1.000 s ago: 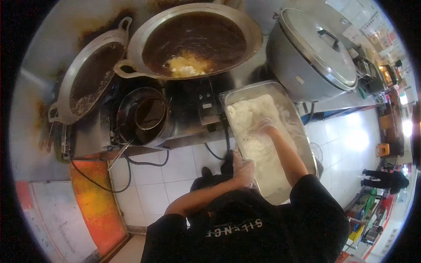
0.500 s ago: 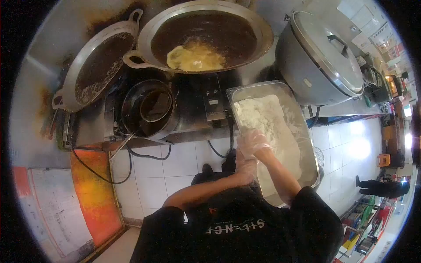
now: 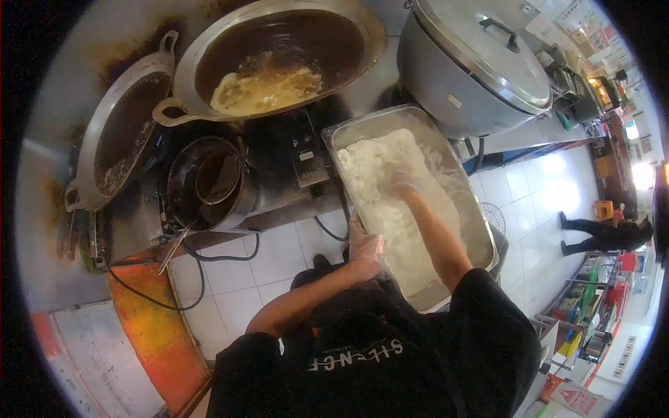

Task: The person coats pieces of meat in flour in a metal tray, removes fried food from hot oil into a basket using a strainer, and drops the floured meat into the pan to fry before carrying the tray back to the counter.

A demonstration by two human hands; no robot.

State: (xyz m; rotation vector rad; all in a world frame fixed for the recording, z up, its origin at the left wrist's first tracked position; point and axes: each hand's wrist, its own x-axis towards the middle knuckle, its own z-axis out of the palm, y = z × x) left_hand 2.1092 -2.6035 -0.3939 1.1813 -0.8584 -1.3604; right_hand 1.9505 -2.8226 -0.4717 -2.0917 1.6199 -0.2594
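A deep rectangular metal tray holds a bed of white flour-like powder. My right hand, in a clear plastic glove, is down in the powder toward the far end of the tray. Its fingers are blurred and partly buried, so their pose does not show. My left hand, gloved too and dusted white, grips the tray's left rim; some of its fingers are hidden. Beyond the tray, pale yellow frothing batter floats in dark oil in a large wok.
Left of the large wok stands a second wok of dark liquid. A dark pot with a ladle sits in front. A big lidded grey cooker adjoins the tray. Cables hang below the counter; another person stands far right.
My hands, which were together over the tray's left side, have parted. The right went into the powder, the left to the rim. The camera view has shifted, and the batter has spread.
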